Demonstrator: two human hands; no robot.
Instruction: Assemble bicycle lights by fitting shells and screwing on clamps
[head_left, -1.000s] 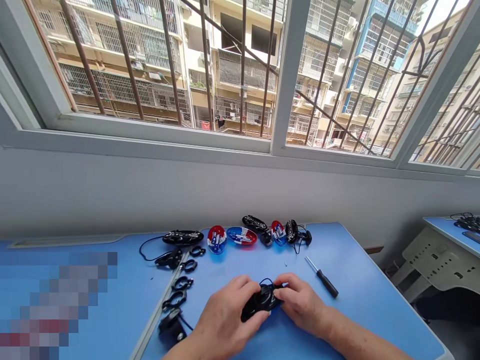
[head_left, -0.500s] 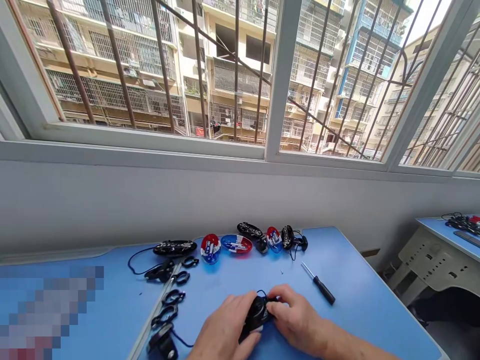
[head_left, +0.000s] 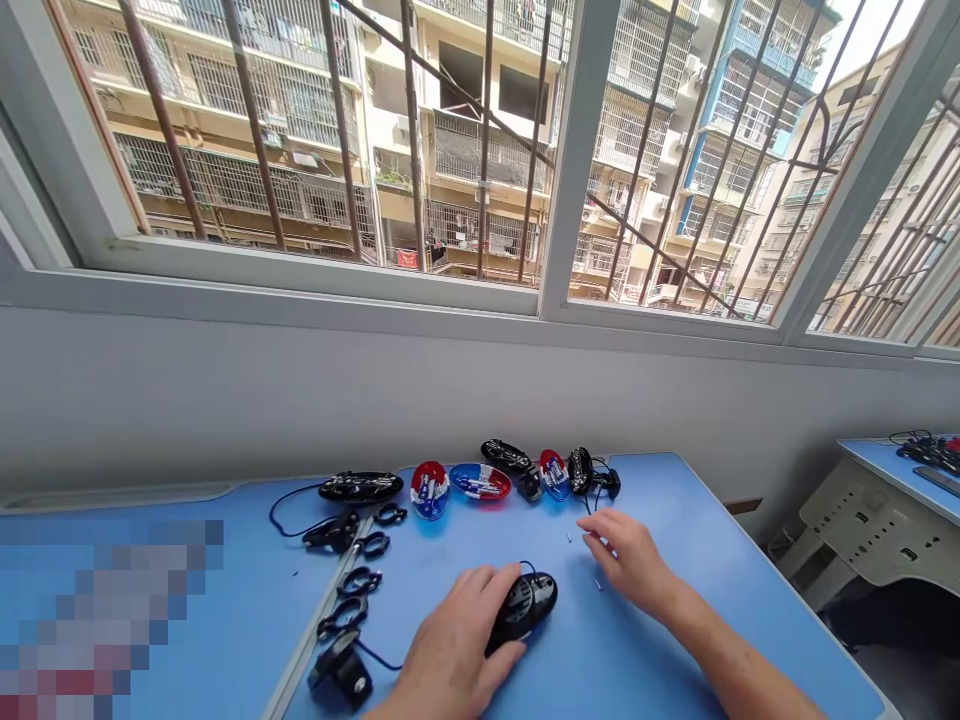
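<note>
My left hand (head_left: 465, 635) is closed round the left end of a black oval electronic housing (head_left: 529, 603) with a slotted, speaker-like grille. A thin black cable loops behind the housing. To its right, my right hand (head_left: 626, 560) hovers over the table, thumb and fingers slightly apart, with nothing visible between them. The screwdriver seen earlier is hidden, seemingly beneath this hand and wrist. A small metal piece (head_left: 598, 585) lies just below the fingertips, and a tiny screw-like piece (head_left: 568, 538) lies left of them.
Along the back of the blue table (head_left: 450, 560) lie a red-and-blue oval shell (head_left: 480, 482) and several similar shells and black units. Black ring clamps (head_left: 352, 612) line the table seam at left, beside a black unit with a cable (head_left: 341, 670). Barred windows rise above the wall.
My right hand has let go of the housing and moved right and up, covering the screwdriver. More of the housing's top shows under my left hand. The view has shifted slightly.
</note>
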